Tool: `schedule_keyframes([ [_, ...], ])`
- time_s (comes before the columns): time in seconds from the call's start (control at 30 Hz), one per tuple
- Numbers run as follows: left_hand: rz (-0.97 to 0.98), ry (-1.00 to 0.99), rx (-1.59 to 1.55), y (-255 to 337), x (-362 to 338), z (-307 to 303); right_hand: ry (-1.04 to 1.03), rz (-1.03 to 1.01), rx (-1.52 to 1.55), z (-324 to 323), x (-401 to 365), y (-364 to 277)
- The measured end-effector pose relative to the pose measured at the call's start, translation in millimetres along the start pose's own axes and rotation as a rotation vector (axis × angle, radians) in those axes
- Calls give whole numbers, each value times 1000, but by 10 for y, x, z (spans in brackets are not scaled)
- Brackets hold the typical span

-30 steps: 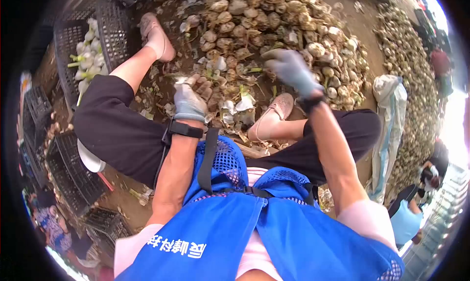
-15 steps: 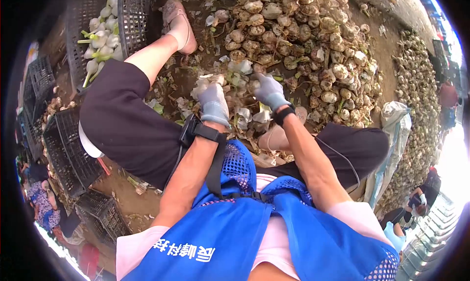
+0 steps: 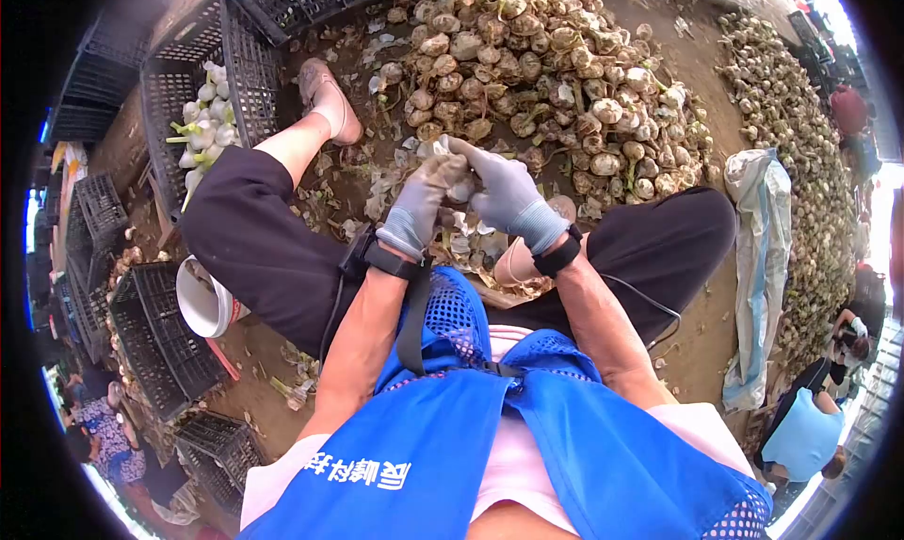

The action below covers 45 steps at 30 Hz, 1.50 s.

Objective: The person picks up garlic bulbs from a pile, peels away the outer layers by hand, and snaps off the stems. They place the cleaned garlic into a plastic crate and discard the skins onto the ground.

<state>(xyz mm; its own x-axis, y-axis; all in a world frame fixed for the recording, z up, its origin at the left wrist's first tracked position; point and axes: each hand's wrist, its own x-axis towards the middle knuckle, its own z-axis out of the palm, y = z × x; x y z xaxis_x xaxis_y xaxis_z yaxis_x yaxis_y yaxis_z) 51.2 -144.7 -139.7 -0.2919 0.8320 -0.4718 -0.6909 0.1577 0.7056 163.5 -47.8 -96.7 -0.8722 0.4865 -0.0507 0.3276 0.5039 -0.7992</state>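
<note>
Both gloved hands meet between my knees, fingers closed. My left hand (image 3: 426, 196) is wrapped round a pale garlic bulb (image 3: 460, 191), mostly hidden by the fingers. From the other side my right hand (image 3: 508, 193) presses on the same bulb, its index finger and thumb reaching over to the left fingertips. Loose papery garlic skins (image 3: 386, 184) litter the ground around and below the hands. Just beyond them rises a large heap of unpeeled garlic bulbs (image 3: 556, 79), brownish and dirty.
At my left knee a black plastic crate (image 3: 169, 102) holds clean white garlic (image 3: 209, 116). A white bucket (image 3: 202, 305) and other black crates (image 3: 155, 333) stand at left. On the right lie a plastic sack (image 3: 758, 257) and a long garlic pile (image 3: 800, 210). People (image 3: 805, 427) work nearby.
My hands have come together and closer to me, from apart above the skins to joined round the garlic bulb. The view has shifted, showing more of the bucket and crates.
</note>
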Motion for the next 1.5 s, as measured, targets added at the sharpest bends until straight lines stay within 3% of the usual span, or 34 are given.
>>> schedule_keyframes([
  [0.07,17,-27,163,-11,-44,-17,-35,26,-20,-12,-36,-63],
  [0.13,-16,48,-13,-14,-105,-38,178,17,549,-41,-14,-2],
  [0.17,-28,87,-106,-3,-140,-46,285,-47,577,-170,-13,2],
  [0.23,-25,60,-235,66,-232,-83,516,177,628,-476,-159,-92],
  [0.27,-7,139,-410,118,-188,-94,554,143,729,-681,-329,-165],
  [0.3,10,220,-589,166,-128,-119,521,243,537,-1030,-696,-266],
  [0.33,24,136,-656,212,-68,-273,652,32,820,-1255,-968,-95],
  [0.37,11,103,-785,221,58,-480,834,114,171,-1508,-1218,-148],
  [0.4,69,179,-680,331,-86,-305,944,188,-496,-1772,-1450,-345],
  [0.47,160,309,-414,428,-185,-71,1386,42,1061,-2068,-1814,-640],
  [0.5,148,319,-410,455,-236,18,1308,112,967,-2206,-2031,-450],
  [0.57,209,455,554,480,-325,125,865,588,396,-2104,-2544,253],
  [0.6,465,410,1167,422,-302,-21,448,744,73,-1940,-2728,622],
  [0.63,453,411,1172,467,-301,-20,43,729,-109,-1708,-2787,987],
  [0.67,520,396,1271,565,-341,33,-107,1128,192,-1293,-2350,787],
  [0.7,579,380,1372,651,-383,88,76,923,76,-506,-2790,1494],
  [0.73,439,411,1060,741,-397,117,239,720,-80,275,-3240,2213],
  [0.77,311,437,752,842,-378,124,-159,603,46,38,-2333,1722],
  [0.8,327,444,727,916,-368,76,-313,383,110,-1,-1517,1382],
  [0.87,271,434,463,988,-338,49,-341,-8,108,300,-345,1055],
  [0.9,281,448,362,987,-288,23,-294,-106,-153,417,-7,923],
  [0.97,234,501,476,826,-218,-125,-280,-87,-437,850,517,846],
  [1.0,175,473,417,740,-188,-280,-514,58,-412,992,701,719],
  [1.03,245,565,468,716,-140,-108,-749,205,-387,1030,845,630],
  [1.07,239,566,492,658,-108,-138,-948,145,-491,884,870,499],
  [1.13,178,563,711,657,-126,-59,-894,162,-439,939,697,627],
  [1.17,285,497,684,579,-100,-88,-859,196,-411,941,542,757],
  [1.2,191,499,533,576,-145,-79,-829,240,-397,941,432,931],
  [1.23,280,387,368,459,-96,-223,-779,275,-378,881,236,1068],
  [1.27,177,450,507,564,-166,-22,-735,311,-361,869,35,1202],
  [1.3,235,489,408,509,-136,-53,-695,337,-343,885,-117,1321],
  [1.37,99,96,36,457,-166,-713,-604,396,-315,917,-470,1524],
  [1.5,86,177,115,410,-188,-744,-298,545,-202,1097,-1339,2045],
])
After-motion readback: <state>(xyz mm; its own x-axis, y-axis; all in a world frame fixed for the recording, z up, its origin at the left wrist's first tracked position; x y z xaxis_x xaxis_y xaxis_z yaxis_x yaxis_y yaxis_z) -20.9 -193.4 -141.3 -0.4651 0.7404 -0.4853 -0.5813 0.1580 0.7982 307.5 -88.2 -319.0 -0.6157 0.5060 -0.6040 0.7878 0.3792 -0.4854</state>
